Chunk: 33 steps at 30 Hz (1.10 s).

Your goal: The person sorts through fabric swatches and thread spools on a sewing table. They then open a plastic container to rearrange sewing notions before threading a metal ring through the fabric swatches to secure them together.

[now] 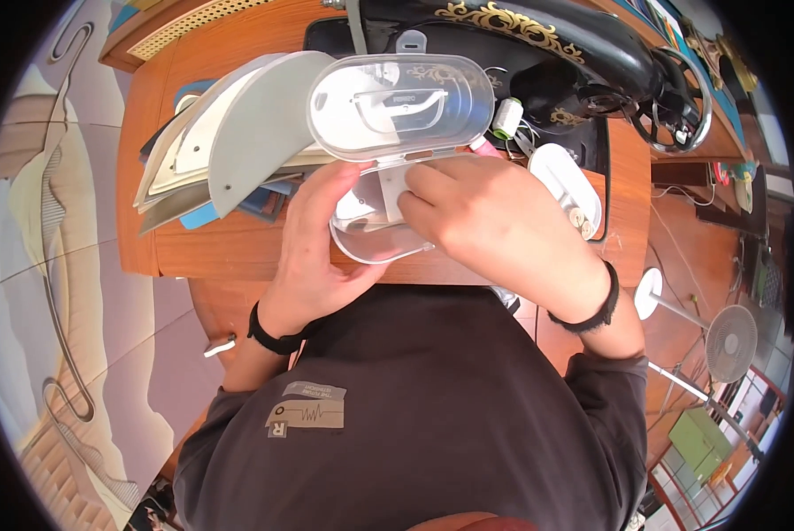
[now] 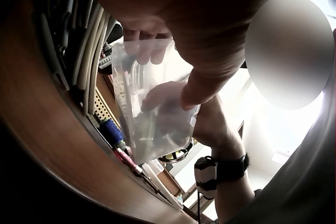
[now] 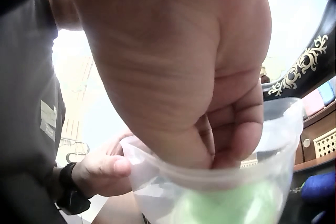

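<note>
Currently clear box (image 1: 375,221) at near table edge (image 1: 237,257), lid (image 1: 401,106) flipped up. Left hand (image 1: 313,239) grips box side; right hand (image 1: 494,221) fingers curled inside, grip contents unclear. Risk: box overhangs edge, push tips it off.

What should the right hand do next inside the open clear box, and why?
Probably lift its fingers straight up out of the box. The right hand has its fingertips curled down into the lower half, the lid stands open above, and the left hand grips the box from the side, steadying it.
</note>
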Each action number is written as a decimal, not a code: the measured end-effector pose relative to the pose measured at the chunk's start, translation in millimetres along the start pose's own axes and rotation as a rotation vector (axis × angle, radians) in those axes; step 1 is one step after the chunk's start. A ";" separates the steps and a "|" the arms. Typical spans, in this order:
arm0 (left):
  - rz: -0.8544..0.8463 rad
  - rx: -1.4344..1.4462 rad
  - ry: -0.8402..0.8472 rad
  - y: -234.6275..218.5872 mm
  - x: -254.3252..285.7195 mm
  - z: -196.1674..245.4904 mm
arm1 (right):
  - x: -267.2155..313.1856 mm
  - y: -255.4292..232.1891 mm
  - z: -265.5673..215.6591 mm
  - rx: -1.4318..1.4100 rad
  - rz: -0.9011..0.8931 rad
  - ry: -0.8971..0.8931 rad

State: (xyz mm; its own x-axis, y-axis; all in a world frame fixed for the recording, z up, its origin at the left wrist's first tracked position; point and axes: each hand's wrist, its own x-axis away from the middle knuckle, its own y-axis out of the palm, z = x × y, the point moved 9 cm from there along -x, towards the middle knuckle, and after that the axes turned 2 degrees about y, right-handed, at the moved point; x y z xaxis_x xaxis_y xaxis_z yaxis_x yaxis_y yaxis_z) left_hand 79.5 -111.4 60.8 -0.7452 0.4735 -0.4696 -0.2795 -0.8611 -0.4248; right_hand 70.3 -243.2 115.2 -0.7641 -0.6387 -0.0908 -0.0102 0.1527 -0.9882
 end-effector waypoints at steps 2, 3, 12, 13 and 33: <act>-0.069 -0.060 0.005 0.7 -1.5 3.0 | 4.5 -3.2 1.1 -0.039 0.025 -0.017; -0.107 -0.087 0.009 1.7 -1.4 3.3 | 7.4 -3.8 2.6 -0.072 0.042 -0.020; -0.005 -0.033 0.037 -22.3 5.4 9.0 | 72.5 -39.8 89.3 -0.782 0.502 0.464; 0.004 -0.041 0.048 -24.1 6.6 10.3 | 83.2 -25.6 99.2 -0.972 0.544 0.611; 0.375 0.118 0.107 -60.7 25.5 15.1 | 45.8 48.4 105.4 -0.721 0.244 0.827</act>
State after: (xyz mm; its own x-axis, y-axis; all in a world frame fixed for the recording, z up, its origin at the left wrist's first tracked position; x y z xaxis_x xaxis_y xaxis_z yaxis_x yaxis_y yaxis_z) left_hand 68.3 -49.9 86.2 -0.7429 0.1335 -0.6559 -0.0723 -0.9902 -0.1197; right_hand 102.8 -344.6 50.2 -0.9870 0.1239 0.1024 0.0323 0.7769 -0.6288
